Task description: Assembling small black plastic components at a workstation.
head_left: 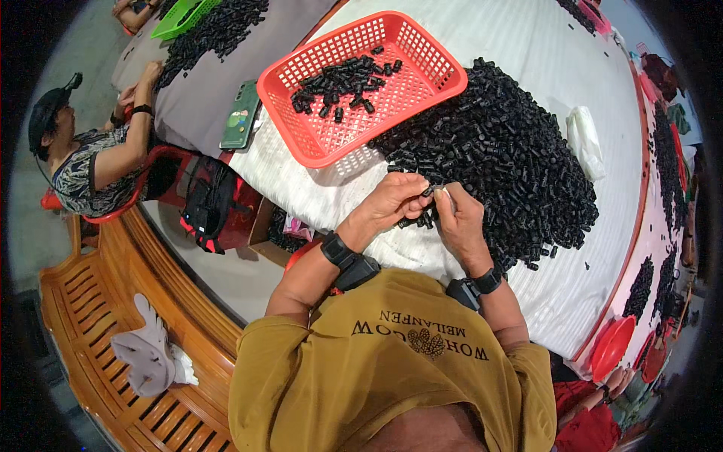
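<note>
Fingertips together, and the left hand [393,200] has its thumb and fingers pinched on one small black part [428,191], with the right hand's [463,220] thumb and forefinger clamped at its other side! It's a stubby, dark little piece, held squarely between the two grips, above the white cloth [301,200]. Just beyond and to the right of the grip sprawls a great heap of black cylindrical pieces [497,169], short and glossy, and a few strays lie right below the fingertips. Farther ahead, off to the left of the grip, a red perforated basket [358,126] carries a loose scatter of the same kind. The held piece itself? Tough to read: fingers cover most of it, its ends are lost, and a pale spot there could be glint or fingernail.
</note>
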Demonstrator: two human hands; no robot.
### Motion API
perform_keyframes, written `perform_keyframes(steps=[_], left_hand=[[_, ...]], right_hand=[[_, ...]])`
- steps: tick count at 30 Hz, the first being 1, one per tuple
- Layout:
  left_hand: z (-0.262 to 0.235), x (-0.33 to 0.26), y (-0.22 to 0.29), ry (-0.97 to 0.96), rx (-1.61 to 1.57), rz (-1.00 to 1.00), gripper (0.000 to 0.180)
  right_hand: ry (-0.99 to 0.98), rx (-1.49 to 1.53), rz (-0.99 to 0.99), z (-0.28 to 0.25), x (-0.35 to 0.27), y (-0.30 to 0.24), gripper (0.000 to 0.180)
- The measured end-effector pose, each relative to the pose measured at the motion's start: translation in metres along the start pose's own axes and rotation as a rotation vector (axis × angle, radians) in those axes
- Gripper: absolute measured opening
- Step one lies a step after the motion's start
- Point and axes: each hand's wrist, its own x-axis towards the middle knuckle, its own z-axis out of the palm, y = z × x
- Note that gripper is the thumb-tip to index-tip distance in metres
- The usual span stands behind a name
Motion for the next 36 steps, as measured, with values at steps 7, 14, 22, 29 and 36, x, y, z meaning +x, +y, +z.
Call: perform_keyframes(steps=[7, 14, 22, 29, 36], left_hand=[[-0.0032, 0.001, -0.0012, -0.012, 0.023, 0.009, 0.016], [-0.0012, 0.0012, -0.0011, 0.002, 0.041, 0.015, 0.017], [0.0008, -0.001, 0.0004, -0.01, -0.006, -0.002, 0.017], [-0.0016, -0.0006, -0.0005, -0.025, -0.012, -0.001, 0.016], [-0.0013, 0.0004, -0.0006, 0.038, 0.033, -0.017, 0.017]], right_hand=[[-0.001, -0.04, -0.016, 0.0004, 0.0, 0.0039, 0.019], [-0.018, -0.067, -0.041, 0.0011, -0.0016, 0.0042, 0.017], [0.016, -0.024, -0.017, 0.0019, -0.0009, 0.0037, 0.017], [0.001, -0.026, -0.033, 0.0005, 0.0001, 0.0009, 0.017], [-0.049, -0.052, -0.036, 0.0013, -0.0006, 0.0004, 0.016]])
